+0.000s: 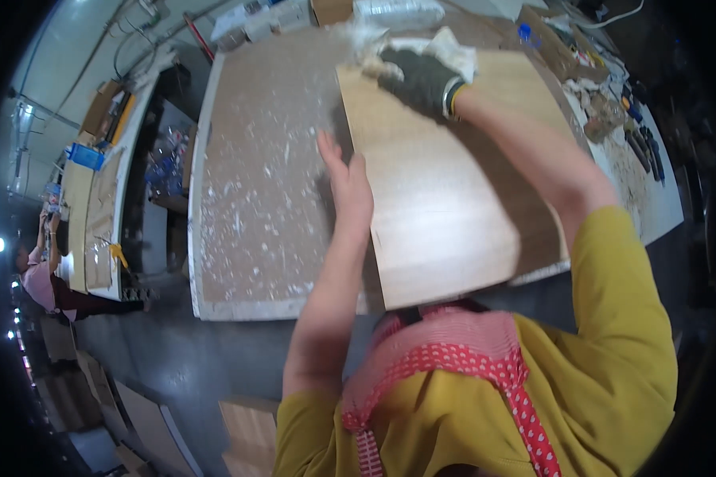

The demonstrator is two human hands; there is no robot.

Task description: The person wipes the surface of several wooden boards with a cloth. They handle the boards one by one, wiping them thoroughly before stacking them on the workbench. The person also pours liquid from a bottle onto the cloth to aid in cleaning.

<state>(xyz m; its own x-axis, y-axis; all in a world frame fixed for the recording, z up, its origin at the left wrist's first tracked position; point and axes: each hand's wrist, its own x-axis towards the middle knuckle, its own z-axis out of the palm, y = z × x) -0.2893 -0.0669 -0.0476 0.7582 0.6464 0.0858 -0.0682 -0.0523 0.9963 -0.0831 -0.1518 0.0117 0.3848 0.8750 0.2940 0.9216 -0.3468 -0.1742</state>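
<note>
Right hand [423, 79], gloved, pressed a white rag [453, 49] on the wood panel's [445, 207] far edge; left hand [348, 184], open-palmed, steadied its left edge; wiping appeared barely begun.

Workshop, dust-strewn workbench [247, 215], scattered hand tools [640, 135], stacked wood panels [247, 433], concrete floor [183, 358]

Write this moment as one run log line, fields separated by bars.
left hand: flat on wooden panel edge | right hand: gloved, pressing white cloth on panel | bench: white-speckled
</note>
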